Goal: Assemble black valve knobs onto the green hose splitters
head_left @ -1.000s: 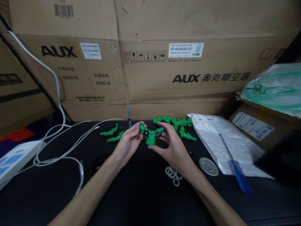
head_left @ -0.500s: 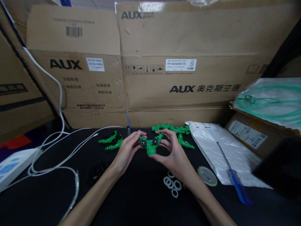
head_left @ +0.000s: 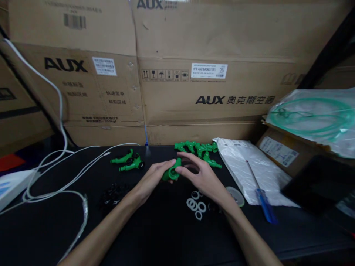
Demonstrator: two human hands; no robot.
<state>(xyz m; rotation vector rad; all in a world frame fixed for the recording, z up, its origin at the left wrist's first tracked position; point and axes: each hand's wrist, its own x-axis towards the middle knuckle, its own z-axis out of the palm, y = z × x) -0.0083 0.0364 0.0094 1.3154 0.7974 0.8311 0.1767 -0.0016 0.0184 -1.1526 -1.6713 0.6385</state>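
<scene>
Head view, from my station. Left hand [head_left: 155, 177]: fingers closed on a green fitting [head_left: 167, 176], thumb laid along its top, other fingertips just visible below. Right hand [head_left: 202, 173]: curved, a moderate gap between thumb and fingers; the thumb tip meets the fitting's right edge, the index arches above. I can't tell if this hand grips or only steadies.

The fitting sits between my two hands, clear of the bench [head_left: 155, 236], tilted — its round open end faces the camera. The left fingers cover part of its body.

Around it: two green pieces with black parts [head_left: 129, 165] left of the left hand; a cluster of green pieces [head_left: 195, 147] just beyond the right hand. Black bits [head_left: 112, 195] lie heaped beside the left forearm, too dark to sort. White rings [head_left: 192, 204] lie nearer me, below the right hand. The right forearm partly hides a disc [head_left: 235, 195]. A blue screwdriver [head_left: 264, 205] lies partly across a white bag [head_left: 235, 162] at right — well apart from the fingers. White cables [head_left: 55, 191] loop at left. Cardboard [head_left: 172, 111] walls off the far side.
</scene>
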